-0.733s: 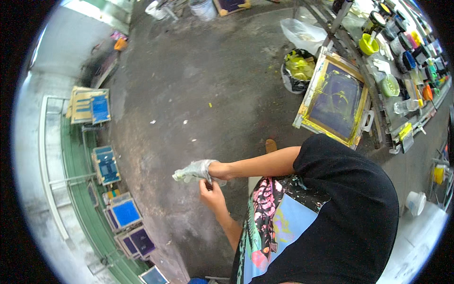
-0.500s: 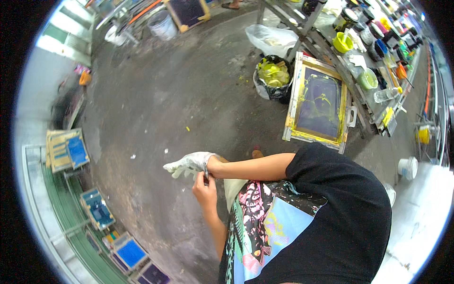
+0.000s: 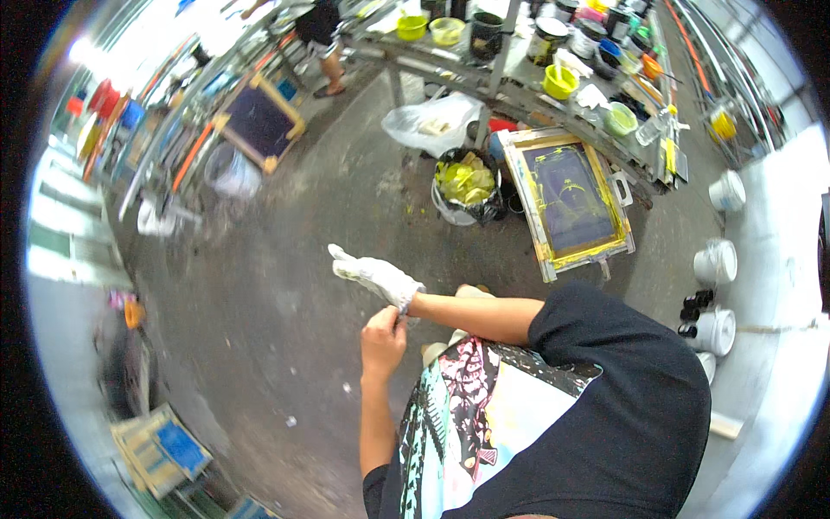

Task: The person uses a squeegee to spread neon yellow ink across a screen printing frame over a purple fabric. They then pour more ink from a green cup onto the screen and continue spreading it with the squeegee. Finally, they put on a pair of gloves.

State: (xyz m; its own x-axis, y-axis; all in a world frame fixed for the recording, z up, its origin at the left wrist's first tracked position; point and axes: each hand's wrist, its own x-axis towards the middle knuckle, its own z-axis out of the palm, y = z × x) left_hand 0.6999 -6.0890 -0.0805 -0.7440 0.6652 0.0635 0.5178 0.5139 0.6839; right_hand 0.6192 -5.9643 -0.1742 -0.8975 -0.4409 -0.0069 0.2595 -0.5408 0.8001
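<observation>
A white work glove [image 3: 393, 284] with grey smudges covers my right hand [image 3: 376, 273], which stretches out over the floor. The gloved fingers are extended, with nothing seen in them. My bare left hand [image 3: 383, 340] is closed at the right wrist, its fingertips pinching the glove's cuff. Both forearms come in from my black T-shirt [image 3: 622, 398], which has a colourful print on the front.
Ahead stand a bin [image 3: 467, 183] of yellow-stained waste and a screen-printing frame [image 3: 571, 195] leaning on a paint-laden table [image 3: 635, 151]. White buckets [image 3: 715, 262] line the right wall. Another person's leg [image 3: 331, 71] shows at the far left-centre. More frames [image 3: 160, 450] lie lower left.
My view has swung leftward and up, bringing the other person and more of the table into sight. The left hand still pinches the glove cuff; the gloved fingers now point farther forward.
</observation>
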